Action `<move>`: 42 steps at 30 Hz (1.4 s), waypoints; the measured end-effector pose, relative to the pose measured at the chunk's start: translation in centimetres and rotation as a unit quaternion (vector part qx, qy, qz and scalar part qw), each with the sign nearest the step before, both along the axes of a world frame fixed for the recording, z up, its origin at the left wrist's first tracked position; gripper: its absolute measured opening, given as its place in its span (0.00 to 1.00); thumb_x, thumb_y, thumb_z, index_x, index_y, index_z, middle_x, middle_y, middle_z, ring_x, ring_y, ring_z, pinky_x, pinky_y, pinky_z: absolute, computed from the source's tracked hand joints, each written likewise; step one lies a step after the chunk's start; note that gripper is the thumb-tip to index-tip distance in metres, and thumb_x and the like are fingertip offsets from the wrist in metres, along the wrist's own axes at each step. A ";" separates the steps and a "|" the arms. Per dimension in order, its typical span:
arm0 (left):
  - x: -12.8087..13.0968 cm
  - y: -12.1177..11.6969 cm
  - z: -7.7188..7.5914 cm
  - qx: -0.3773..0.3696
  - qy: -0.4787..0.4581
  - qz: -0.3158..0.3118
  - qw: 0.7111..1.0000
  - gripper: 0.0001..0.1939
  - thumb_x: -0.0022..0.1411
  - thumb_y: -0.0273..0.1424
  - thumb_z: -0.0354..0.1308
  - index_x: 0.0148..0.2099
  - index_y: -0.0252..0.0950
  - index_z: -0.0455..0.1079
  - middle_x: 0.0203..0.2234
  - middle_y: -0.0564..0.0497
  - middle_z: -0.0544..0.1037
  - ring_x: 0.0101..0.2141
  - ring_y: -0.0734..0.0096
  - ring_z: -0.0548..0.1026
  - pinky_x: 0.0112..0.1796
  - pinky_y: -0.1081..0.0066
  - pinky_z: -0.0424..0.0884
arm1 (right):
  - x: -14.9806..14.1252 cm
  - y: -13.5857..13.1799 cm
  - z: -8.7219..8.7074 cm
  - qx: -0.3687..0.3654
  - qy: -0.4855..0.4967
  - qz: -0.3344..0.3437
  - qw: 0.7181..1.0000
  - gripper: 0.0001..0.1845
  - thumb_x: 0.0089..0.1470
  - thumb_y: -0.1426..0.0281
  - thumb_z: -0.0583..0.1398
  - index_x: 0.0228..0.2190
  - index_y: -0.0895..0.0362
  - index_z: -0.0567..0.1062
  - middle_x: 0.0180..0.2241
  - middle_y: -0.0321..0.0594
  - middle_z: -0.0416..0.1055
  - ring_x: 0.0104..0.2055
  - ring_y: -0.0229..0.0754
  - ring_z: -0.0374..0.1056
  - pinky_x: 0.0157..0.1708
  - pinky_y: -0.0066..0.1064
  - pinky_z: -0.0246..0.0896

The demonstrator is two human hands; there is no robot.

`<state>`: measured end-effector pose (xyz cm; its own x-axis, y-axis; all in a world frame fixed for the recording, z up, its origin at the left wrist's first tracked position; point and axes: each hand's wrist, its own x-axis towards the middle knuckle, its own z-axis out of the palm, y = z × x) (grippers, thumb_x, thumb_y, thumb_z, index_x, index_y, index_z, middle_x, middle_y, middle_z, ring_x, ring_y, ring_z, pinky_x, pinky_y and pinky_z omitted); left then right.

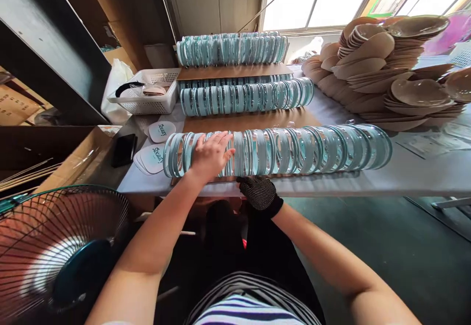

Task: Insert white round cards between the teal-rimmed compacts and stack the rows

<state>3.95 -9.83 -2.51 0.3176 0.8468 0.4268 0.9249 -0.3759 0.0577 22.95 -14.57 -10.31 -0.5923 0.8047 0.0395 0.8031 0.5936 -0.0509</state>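
Observation:
A long row of clear, round-edged pieces with grey-green bands (283, 151) lies along the front of the table, nested on edge. My bare left hand (212, 154) rests on its left part, palm down with the fingers stretched out. At the table's front edge, just below the row, is my right hand (258, 192) in a dark dotted glove. Its fingers are partly hidden, so I cannot make out whether they grip anything. Two similar rows, a middle row (246, 97) and a back row (231, 49), lie behind on cardboard (235, 72).
Stacked beige oval pieces (368, 70) stand at the right. At the left are a white basket (147, 105), printed white cards (150, 158) and a black phone (124, 149). A caged fan (62, 256) stands at the lower left, beside a cardboard box (69, 161).

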 end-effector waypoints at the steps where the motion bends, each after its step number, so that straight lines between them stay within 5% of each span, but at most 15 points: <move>1: 0.1 -0.1 0.3 -0.003 0.002 0.002 1.000 0.24 0.70 0.41 0.46 0.64 0.39 0.63 0.63 0.47 0.66 0.62 0.57 0.62 0.63 0.49 0.50 | 0.4 0.0 0.6 0.004 0.009 0.005 1.000 0.21 0.66 0.66 0.47 0.49 0.51 0.77 0.46 0.48 0.76 0.44 0.47 0.73 0.41 0.38 0.66; 4: 0.9 -0.4 0.8 0.010 0.006 -0.001 1.000 0.25 0.69 0.39 0.48 0.64 0.38 0.62 0.64 0.46 0.63 0.66 0.55 0.56 0.64 0.46 0.47 | 2.5 1.7 4.4 0.069 0.085 -0.028 0.994 0.18 0.65 0.65 0.50 0.46 0.49 0.78 0.41 0.42 0.79 0.41 0.44 0.74 0.41 0.34 0.66; 7: 2.5 -0.1 0.8 0.030 0.009 -0.031 0.999 0.28 0.68 0.41 0.49 0.67 0.38 0.57 0.66 0.46 0.60 0.67 0.56 0.53 0.65 0.45 0.45 | 4.1 6.8 9.6 0.164 0.123 -0.135 0.969 0.20 0.63 0.65 0.51 0.52 0.52 0.75 0.46 0.45 0.77 0.46 0.45 0.73 0.46 0.34 0.64; 11: 4.3 0.5 -0.1 0.019 0.017 -0.053 0.998 0.29 0.68 0.45 0.48 0.67 0.40 0.59 0.64 0.48 0.63 0.64 0.56 0.59 0.64 0.46 0.48 | 3.3 15.0 14.3 0.006 -0.048 -0.115 0.992 0.21 0.55 0.70 0.57 0.51 0.55 0.76 0.47 0.45 0.76 0.47 0.45 0.73 0.43 0.30 0.64; 14: 4.7 0.7 -0.6 0.019 0.016 -0.047 0.999 0.28 0.68 0.46 0.47 0.66 0.43 0.60 0.64 0.50 0.64 0.63 0.58 0.61 0.64 0.47 0.48 | 1.7 18.2 15.5 -0.094 -0.107 -0.026 0.989 0.26 0.50 0.75 0.59 0.52 0.59 0.75 0.44 0.43 0.77 0.43 0.41 0.72 0.42 0.27 0.62; 20: 4.5 0.6 -0.7 0.013 0.014 -0.047 0.999 0.28 0.67 0.46 0.48 0.66 0.44 0.60 0.63 0.50 0.65 0.63 0.58 0.62 0.65 0.47 0.46 | 0.6 18.2 15.9 -0.127 -0.149 0.003 0.981 0.19 0.47 0.71 0.59 0.42 0.66 0.79 0.36 0.44 0.78 0.36 0.41 0.70 0.39 0.31 0.60; 27: 4.5 0.6 -0.7 0.008 0.004 -0.049 0.999 0.27 0.67 0.44 0.48 0.66 0.43 0.60 0.63 0.48 0.65 0.62 0.57 0.62 0.64 0.47 0.47 | 1.7 16.0 16.5 -0.007 -0.131 0.023 0.991 0.13 0.49 0.72 0.59 0.37 0.63 0.80 0.36 0.45 0.78 0.36 0.43 0.72 0.33 0.29 0.58; 31: 4.5 0.6 -0.7 0.014 -0.007 -0.048 0.999 0.27 0.66 0.45 0.50 0.65 0.45 0.61 0.62 0.49 0.66 0.62 0.56 0.63 0.64 0.47 0.48 | 4.4 10.2 14.1 0.015 -0.017 0.054 0.998 0.12 0.51 0.72 0.60 0.37 0.60 0.79 0.36 0.42 0.78 0.37 0.41 0.72 0.35 0.27 0.59; 35: 4.6 0.7 -0.9 0.013 -0.013 -0.053 0.998 0.27 0.66 0.45 0.51 0.64 0.45 0.62 0.62 0.49 0.67 0.61 0.56 0.63 0.64 0.48 0.46 | 5.9 4.0 6.8 0.064 -0.042 0.053 0.996 0.15 0.59 0.68 0.55 0.43 0.55 0.79 0.43 0.45 0.77 0.35 0.43 0.72 0.29 0.31 0.57; 39: 4.4 0.4 -1.0 0.016 -0.021 -0.049 0.998 0.26 0.66 0.44 0.51 0.64 0.44 0.62 0.62 0.48 0.67 0.61 0.58 0.62 0.65 0.48 0.45 | 5.6 0.8 -0.6 0.110 -0.042 -0.013 0.993 0.20 0.63 0.72 0.49 0.45 0.52 0.79 0.43 0.46 0.78 0.39 0.46 0.73 0.34 0.34 0.61; 42: 4.5 0.0 -0.6 0.012 -0.016 -0.044 0.999 0.26 0.66 0.43 0.52 0.64 0.42 0.62 0.62 0.48 0.67 0.63 0.56 0.60 0.64 0.47 0.46 | 6.2 0.0 -1.5 0.137 -0.007 -0.032 0.990 0.20 0.64 0.68 0.49 0.45 0.51 0.80 0.42 0.46 0.78 0.39 0.48 0.73 0.36 0.36 0.62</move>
